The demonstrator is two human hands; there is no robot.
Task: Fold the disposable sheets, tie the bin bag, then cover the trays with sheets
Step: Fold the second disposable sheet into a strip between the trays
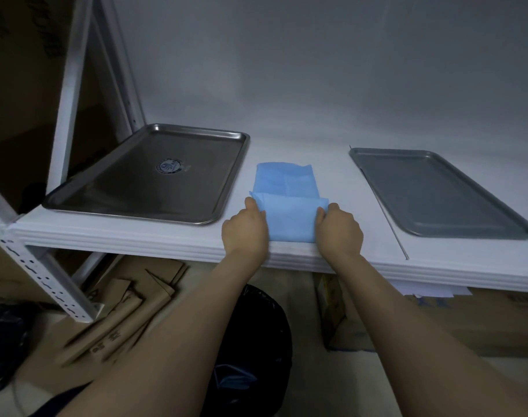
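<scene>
A folded blue disposable sheet (289, 218) lies on the white shelf (286, 145) between two trays, with a second folded blue sheet (283, 180) behind it. My left hand (246, 228) grips the near sheet's left edge and my right hand (337, 228) grips its right edge. A shiny steel tray (196, 139) sits to the left and a dull grey tray (509, 219) to the right. Below the shelf, between my forearms, stands a black bin bag (262, 332) with blue material inside.
A white slotted shelf upright (40, 269) rises at the left. Flattened cardboard pieces (121, 311) lie on the floor under the shelf. Cardboard boxes (467, 320) stand under the right side. Another dark bag (4, 335) sits at far left.
</scene>
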